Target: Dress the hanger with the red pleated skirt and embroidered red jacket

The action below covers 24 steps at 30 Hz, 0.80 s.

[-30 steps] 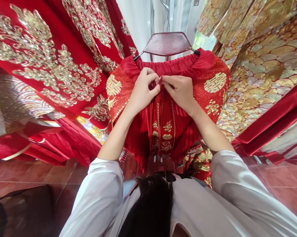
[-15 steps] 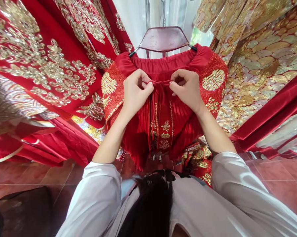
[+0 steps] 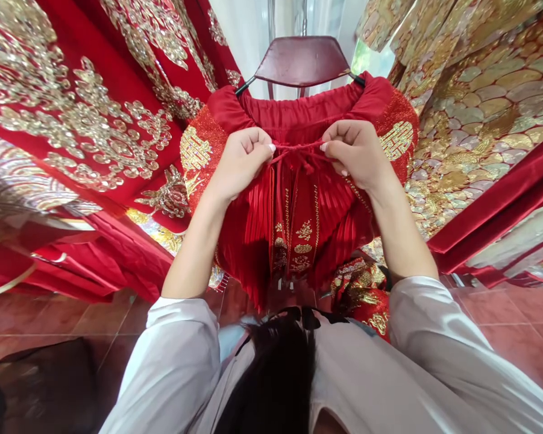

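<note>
Clothes are lining both sides of a room floored with reddish tiles (image 3: 510, 310), a red gown (image 3: 85, 30) with beaded gold trim hanging at left and a gold-patterned garment (image 3: 474, 108) hanging at right. Between them, a red pleated skirt (image 3: 248, 208) is hanging from a dark red hanger (image 3: 304, 60), its gathered waistband (image 3: 298, 111) dipping between the hanger's left and right ends. Gold patterns are showing on the skirt's sides and down its front.

Facing it, a person in a white shirt (image 3: 366, 374) is reaching forward with both bare hands. The left hand (image 3: 239, 163) is pinching a thin red string (image 3: 298, 146) between thumb and fingers, left of the skirt's middle. The right hand (image 3: 359, 150) is gripping the same string at the other side, its fingers also closed. The string is running nearly straight from hand to hand, below the hanger's bottom edge and just below the waistband. Strands are meeting midway; whether they are forming a knot is hard to tell.

Low down, a bundle of red and gold cloth (image 3: 366, 301) is showing near the skirt's lower right edge.
</note>
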{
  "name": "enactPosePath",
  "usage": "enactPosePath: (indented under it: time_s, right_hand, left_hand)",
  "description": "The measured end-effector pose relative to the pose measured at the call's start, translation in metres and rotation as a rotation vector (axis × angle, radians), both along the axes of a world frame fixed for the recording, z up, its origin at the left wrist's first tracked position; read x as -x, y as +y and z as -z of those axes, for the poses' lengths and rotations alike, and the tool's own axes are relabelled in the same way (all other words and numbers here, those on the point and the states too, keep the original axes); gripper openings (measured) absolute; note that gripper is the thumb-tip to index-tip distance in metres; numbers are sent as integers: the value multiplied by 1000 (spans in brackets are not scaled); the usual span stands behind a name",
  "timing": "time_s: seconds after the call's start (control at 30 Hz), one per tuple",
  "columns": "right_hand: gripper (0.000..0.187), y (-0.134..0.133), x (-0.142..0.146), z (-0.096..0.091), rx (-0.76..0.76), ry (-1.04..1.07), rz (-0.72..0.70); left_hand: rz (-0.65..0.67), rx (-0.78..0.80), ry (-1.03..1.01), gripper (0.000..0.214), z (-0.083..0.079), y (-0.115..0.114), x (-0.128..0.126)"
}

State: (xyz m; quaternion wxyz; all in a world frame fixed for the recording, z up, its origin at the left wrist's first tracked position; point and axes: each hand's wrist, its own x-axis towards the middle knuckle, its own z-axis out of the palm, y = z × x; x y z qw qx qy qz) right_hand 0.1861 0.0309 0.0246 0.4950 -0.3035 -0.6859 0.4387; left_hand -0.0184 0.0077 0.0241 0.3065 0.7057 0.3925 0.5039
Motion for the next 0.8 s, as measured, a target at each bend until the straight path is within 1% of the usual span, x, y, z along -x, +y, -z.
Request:
enactPosePath:
  time_s: [0.1,0.23,0.33,0.4,0.43,0.5,0.57,0.6,0.63,0.67,0.7,0.73,0.8]
  right_hand:
    - [17,0,-9,0,-78,-131,12]
    - [12,-3,-19,-6,-207,-354,14]
    - [11,-5,-24,-11,-275,-444,78]
    - [9,-4,-30,-15,-336,-425,175]
    - [8,-3,-35,-17,-394,-389,252]
    - [11,3,-47,-20,-590,-350,440]
    - [26,15,-60,-21,-808,-422,611]
    - [35,22,-67,-21,-875,-499,660]
    - [44,30,-72,-20,-897,-576,677]
    - [50,37,-76,-18,-886,-629,677]
    - [50,43,-79,-17,-855,-649,675]
    - [45,48,-81,-16,-822,-647,672]
    - [26,54,-82,-19,-774,-603,654]
  left_hand:
    - [-48,-71,132,19,-2,-4,7]
    - [-82,-155,354,26,-2,-6,11]
    - [-138,-230,468,25,-8,-10,14]
    - [-223,-312,482,18,-18,-13,21]
    - [-263,-369,479,15,-25,-13,26]
    - [-301,-499,513,13,-41,-11,38]
    - [-259,-591,625,24,-56,-4,51]
    - [-206,-596,698,32,-62,1,57]
    - [-145,-575,765,41,-65,6,62]
    - [-91,-539,816,47,-67,11,66]
    - [-55,-506,846,51,-66,16,69]
    - [-51,-484,856,53,-63,20,71]
    - [-123,-488,810,52,-52,28,72]
